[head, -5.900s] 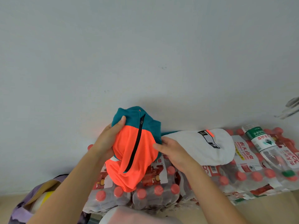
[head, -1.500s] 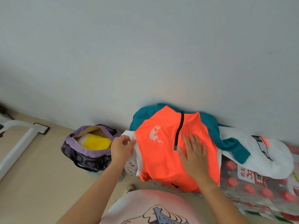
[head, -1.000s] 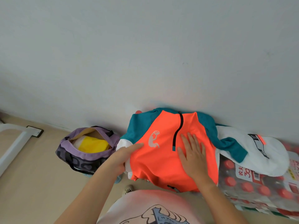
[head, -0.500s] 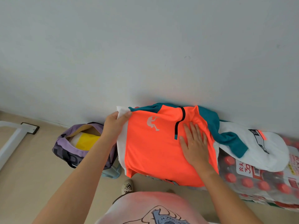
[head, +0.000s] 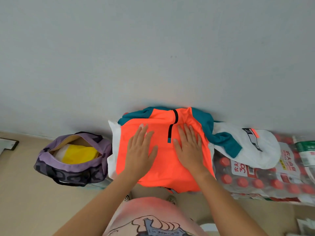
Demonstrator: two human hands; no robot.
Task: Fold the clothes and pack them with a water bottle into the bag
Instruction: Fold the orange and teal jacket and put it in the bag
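An orange, teal and white jacket (head: pixel 163 171) lies spread front-up on shrink-wrapped packs of red-capped bottles (head: pixel 255 181) against the wall. My left hand (head: pixel 140 150) lies flat on its left half, fingers straight. My right hand (head: pixel 189 147) presses flat just right of the black zip. One sleeve (head: pixel 247 147), teal then white, trails off to the right over the packs. A purple bag (head: pixel 71 166) stands unzipped on the floor to the left, with something yellow (head: pixel 78 154) inside. A green-labelled bottle (head: pixel 306 150) shows at the right edge.
The grey wall rises directly behind the jacket. Beige floor stretches left of the bag, with a white frame's foot (head: pixel 6 143) at the far left edge. My pink printed shirt (head: pixel 150 218) fills the bottom centre.
My left hand let go of the jacket's left edge and moved right; it now lies flat on the orange front beside my right hand, which stayed in place.
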